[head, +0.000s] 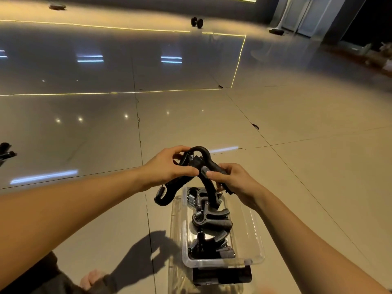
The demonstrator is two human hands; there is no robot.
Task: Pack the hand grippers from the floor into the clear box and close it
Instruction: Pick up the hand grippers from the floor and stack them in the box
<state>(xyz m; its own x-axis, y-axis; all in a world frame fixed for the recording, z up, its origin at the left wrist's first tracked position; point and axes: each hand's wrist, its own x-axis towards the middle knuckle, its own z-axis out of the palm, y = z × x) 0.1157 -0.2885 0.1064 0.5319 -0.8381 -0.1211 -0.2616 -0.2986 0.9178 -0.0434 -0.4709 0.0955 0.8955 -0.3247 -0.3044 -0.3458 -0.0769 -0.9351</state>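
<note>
Our left hand (pixel 167 166) and right hand (pixel 233 181) are both clenched on a tangle (pixel 199 152) of black hand grippers, held just above the far end of the box (pixel 255 234). The left hand curls its fingers round one handle near the spring. The lower end of that gripper hangs out below the palm, left of the box. The right hand pinches another handle between thumb and fingers. A long curved handle runs down from between the hands towards the packed grippers (pixel 210 221); we cannot tell whether it touches them, nor how many grippers make up the tangle.

The box is clear and open, and stands on the glossy tiled floor (pixel 297 145) straight before us. The packed grippers lie heaped inside it, black with silver springs. A dark flat piece (pixel 222 274) shows under its near end; we cannot tell what it is.

At the left edge a black thing (pixel 6 152) that looks like another gripper lies on the floor, well apart from the box. Far off lie three small dark things (pixel 196 22), too small to name. Our bare foot (pixel 91 279) shows at the bottom left.
</note>
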